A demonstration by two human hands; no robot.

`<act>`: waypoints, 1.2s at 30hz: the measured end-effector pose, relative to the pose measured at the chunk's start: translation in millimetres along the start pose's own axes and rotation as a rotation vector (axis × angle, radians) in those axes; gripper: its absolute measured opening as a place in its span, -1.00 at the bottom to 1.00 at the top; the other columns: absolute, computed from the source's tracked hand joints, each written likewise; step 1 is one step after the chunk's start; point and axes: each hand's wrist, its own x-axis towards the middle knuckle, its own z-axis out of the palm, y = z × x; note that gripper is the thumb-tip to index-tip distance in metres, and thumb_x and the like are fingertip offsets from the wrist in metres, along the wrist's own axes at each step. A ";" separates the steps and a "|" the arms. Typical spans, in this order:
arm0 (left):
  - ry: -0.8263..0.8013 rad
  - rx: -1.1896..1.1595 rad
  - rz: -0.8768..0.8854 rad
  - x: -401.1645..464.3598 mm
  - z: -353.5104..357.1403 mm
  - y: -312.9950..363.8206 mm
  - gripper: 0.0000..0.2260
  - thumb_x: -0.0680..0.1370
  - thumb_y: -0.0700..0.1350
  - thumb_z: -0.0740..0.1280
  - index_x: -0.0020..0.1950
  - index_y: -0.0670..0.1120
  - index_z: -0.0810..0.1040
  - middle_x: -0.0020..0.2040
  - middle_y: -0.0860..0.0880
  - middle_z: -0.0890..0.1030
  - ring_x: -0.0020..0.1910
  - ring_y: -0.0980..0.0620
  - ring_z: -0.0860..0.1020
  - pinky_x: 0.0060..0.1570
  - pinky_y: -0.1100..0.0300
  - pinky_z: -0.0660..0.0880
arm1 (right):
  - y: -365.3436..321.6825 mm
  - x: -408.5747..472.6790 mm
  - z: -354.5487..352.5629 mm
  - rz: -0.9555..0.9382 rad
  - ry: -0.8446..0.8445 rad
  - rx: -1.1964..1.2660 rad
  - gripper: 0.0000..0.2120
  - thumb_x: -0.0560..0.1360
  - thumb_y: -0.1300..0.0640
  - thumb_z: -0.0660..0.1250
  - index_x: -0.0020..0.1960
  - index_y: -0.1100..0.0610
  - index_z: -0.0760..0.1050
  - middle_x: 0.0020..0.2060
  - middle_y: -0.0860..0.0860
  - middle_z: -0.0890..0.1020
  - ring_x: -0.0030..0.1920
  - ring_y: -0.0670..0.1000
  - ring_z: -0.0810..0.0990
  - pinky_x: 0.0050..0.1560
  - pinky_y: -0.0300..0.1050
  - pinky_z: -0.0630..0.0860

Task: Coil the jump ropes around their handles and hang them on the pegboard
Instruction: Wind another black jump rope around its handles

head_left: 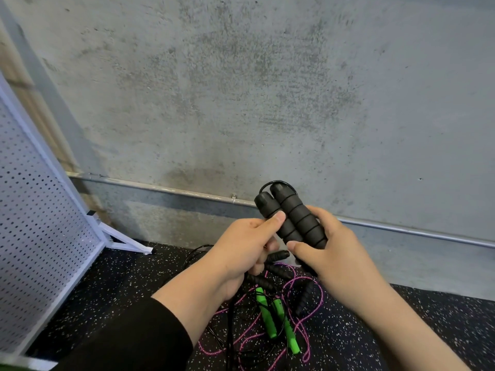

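Two black foam jump rope handles [290,215] stand side by side, tops tilted up and left, held in front of the wall. My left hand [241,250] grips the left handle with the thumb across it. My right hand [329,250] grips the right handle from the right side. A thin black rope loops over the handle tops. Below on the floor lies a tangle: two green handles [278,319], a pink rope [300,303] and several black handles [278,269]. The white pegboard [34,236] stands at the left.
A grey concrete wall [241,103] with a metal rail [166,190] fills the background. The floor is black speckled rubber [128,285]. The pegboard's white foot [126,243] juts out onto the floor near the wall.
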 end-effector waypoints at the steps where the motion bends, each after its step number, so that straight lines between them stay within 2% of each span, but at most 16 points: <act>1: 0.004 0.002 -0.018 -0.2 -0.1 0.4 -0.64 0.61 0.17 0.33 -0.25 -0.02 0.41 -0.37 0.01 0.41 -0.49 0.11 0.16 -0.52 0.26 0.11 | 2.0 0.3 1.3 -0.025 0.030 -0.080 -0.47 0.47 0.15 0.49 0.22 -0.37 0.42 -0.16 -0.27 0.67 -0.19 -0.18 0.63 -0.18 -0.21 0.51; 3: 0.001 -0.005 -0.059 -0.9 -0.6 2.4 -0.65 0.60 0.22 0.32 -0.24 0.02 0.44 -0.36 0.01 0.44 -0.49 0.11 0.17 -0.51 0.27 0.10 | 4.6 -0.8 4.8 -0.043 0.063 -0.184 -0.30 0.48 0.11 0.48 0.38 -0.48 0.29 -0.10 -0.28 0.66 -0.07 -0.24 0.60 -0.09 -0.32 0.47; 6: -0.024 -0.027 -0.126 -1.6 -2.6 5.1 -0.61 0.57 0.33 0.29 -0.17 0.02 0.49 -0.35 0.01 0.46 -0.51 0.11 0.16 -0.53 0.30 0.09 | 2.6 -6.2 9.1 -0.097 0.074 -0.327 -0.23 0.52 0.13 0.44 0.51 -0.42 0.16 -0.01 -0.28 0.60 -0.04 -0.23 0.55 -0.08 -0.40 0.40; 10: -0.034 -0.094 -0.169 -3.7 -4.6 6.7 -0.52 0.46 0.44 0.31 -0.22 0.01 0.49 -0.32 -0.01 0.46 -0.50 0.10 0.13 -0.51 0.26 0.07 | 2.5 -12.1 16.9 -0.200 0.103 -0.478 -0.20 0.55 0.15 0.40 0.58 -0.33 0.06 0.21 -0.19 0.54 0.15 -0.08 0.54 0.12 -0.09 0.52; 12: -0.013 -0.144 -0.189 -4.9 -6.2 6.7 -0.50 0.42 0.45 0.34 -0.26 0.01 0.50 -0.32 -0.02 0.46 -0.49 0.10 0.13 -0.46 0.23 0.03 | 2.2 -12.0 21.1 -0.239 0.090 -0.565 -0.18 0.56 0.15 0.38 0.59 -0.33 0.00 0.20 -0.16 0.49 0.11 -0.02 0.54 0.02 -0.01 0.56; 14: 0.003 -0.187 -0.198 -5.1 -7.7 6.4 -0.49 0.40 0.45 0.37 -0.17 -0.01 0.53 -0.32 -0.01 0.45 -0.49 0.11 0.14 -0.46 0.23 0.01 | 1.0 -11.2 25.1 -0.277 0.041 -0.602 -0.15 0.57 0.16 0.35 0.58 -0.36 -0.08 0.21 -0.15 0.44 0.09 0.00 0.51 -0.05 0.00 0.56; 16: 0.035 -0.208 -0.189 -4.3 -10.3 5.8 -0.49 0.38 0.44 0.39 -0.13 -0.01 0.54 -0.32 0.00 0.44 -0.50 0.12 0.15 -0.49 0.25 0.03 | 0.3 -11.3 28.1 -0.305 -0.025 -0.575 -0.13 0.58 0.12 0.34 0.57 -0.39 -0.17 0.26 -0.15 0.39 0.17 -0.02 0.46 0.07 -0.02 0.54; 18: 0.067 -0.206 -0.170 -3.9 -13.4 6.1 -0.53 0.41 0.40 0.40 -0.12 -0.02 0.57 -0.33 0.01 0.43 -0.51 0.12 0.18 -0.52 0.26 0.06 | 0.0 -12.1 30.1 -0.309 -0.075 -0.511 -0.18 0.60 -0.04 0.31 0.57 -0.40 -0.21 0.29 -0.21 0.34 0.28 -0.13 0.38 0.25 -0.13 0.46; 20: 0.073 -0.199 -0.147 -4.1 -14.8 6.8 -0.54 0.45 0.37 0.39 -0.12 -0.04 0.56 -0.34 0.00 0.43 -0.50 0.12 0.19 -0.53 0.27 0.08 | -2.6 -12.9 29.7 -0.271 -0.121 -0.337 -0.32 0.62 -0.13 0.22 0.57 -0.41 -0.11 0.29 -0.32 0.34 0.32 -0.29 0.33 0.32 -0.29 0.35; 22: 0.080 -0.207 -0.132 -4.6 -14.6 7.0 -0.55 0.47 0.36 0.38 -0.14 -0.05 0.53 -0.34 0.00 0.44 -0.50 0.11 0.19 -0.52 0.27 0.07 | -3.7 -11.2 26.6 -0.241 -0.117 -0.153 -0.48 0.65 -0.10 0.15 0.55 -0.38 0.10 0.31 -0.38 0.38 0.34 -0.38 0.34 0.33 -0.43 0.28; 24: 0.080 -0.225 -0.127 -5.7 -12.5 7.5 -0.53 0.46 0.37 0.38 -0.13 -0.05 0.54 -0.32 -0.01 0.46 -0.49 0.11 0.20 -0.51 0.26 0.08 | -4.3 -8.2 22.5 -0.242 -0.078 -0.098 -0.56 0.68 -0.02 0.13 0.49 -0.37 0.22 0.31 -0.39 0.42 0.33 -0.41 0.35 0.28 -0.53 0.24; 26: 0.081 -0.240 -0.117 -7.1 -9.4 7.9 -0.54 0.46 0.37 0.38 -0.16 -0.04 0.58 -0.33 0.00 0.47 -0.48 0.11 0.21 -0.46 0.22 0.06 | -6.0 -7.3 21.3 -0.254 -0.078 -0.105 -0.56 0.68 0.04 0.16 0.45 -0.40 0.26 0.27 -0.42 0.41 0.33 -0.41 0.35 0.24 -0.57 0.22; 28: 0.090 -0.245 -0.103 -7.7 -6.3 8.1 -0.58 0.49 0.35 0.37 -0.25 0.00 0.60 -0.39 0.03 0.45 -0.46 0.10 0.18 -0.40 0.17 0.03 | -7.8 -8.4 21.7 -0.248 -0.099 -0.116 -0.55 0.67 0.04 0.21 0.44 -0.39 0.29 0.26 -0.42 0.40 0.32 -0.39 0.36 0.23 -0.55 0.24; 31: 0.092 -0.221 -0.093 -7.6 -3.8 9.2 -0.66 0.56 0.24 0.34 -0.17 -0.03 0.55 -0.44 0.06 0.45 -0.46 0.10 0.17 -0.46 0.23 0.05 | -8.2 -8.7 18.5 -0.189 -0.100 -0.092 -0.55 0.60 0.01 0.33 0.36 -0.40 0.29 0.25 -0.39 0.41 0.22 -0.36 0.44 0.15 -0.44 0.34; 33: 0.071 -0.174 -0.086 -7.5 -2.9 11.0 -0.69 0.56 0.19 0.32 -0.22 -0.01 0.52 -0.42 0.06 0.40 -0.47 0.10 0.17 -0.46 0.22 0.03 | -8.4 -7.8 11.4 -0.092 -0.103 -0.047 -0.42 0.50 -0.06 0.45 0.35 -0.40 0.22 0.23 -0.35 0.42 0.05 -0.30 0.55 0.01 -0.36 0.45; 36: -0.011 -0.154 -0.072 -10.2 0.8 13.2 -0.64 0.56 0.16 0.29 -0.37 0.03 0.56 -0.39 0.03 0.40 -0.46 0.10 0.16 -0.37 0.15 -0.02 | -7.9 -5.9 -2.2 0.011 -0.150 -0.049 -0.01 0.23 -0.30 0.52 0.52 -0.37 0.05 0.16 -0.31 0.48 -0.14 -0.22 0.63 -0.07 -0.22 0.50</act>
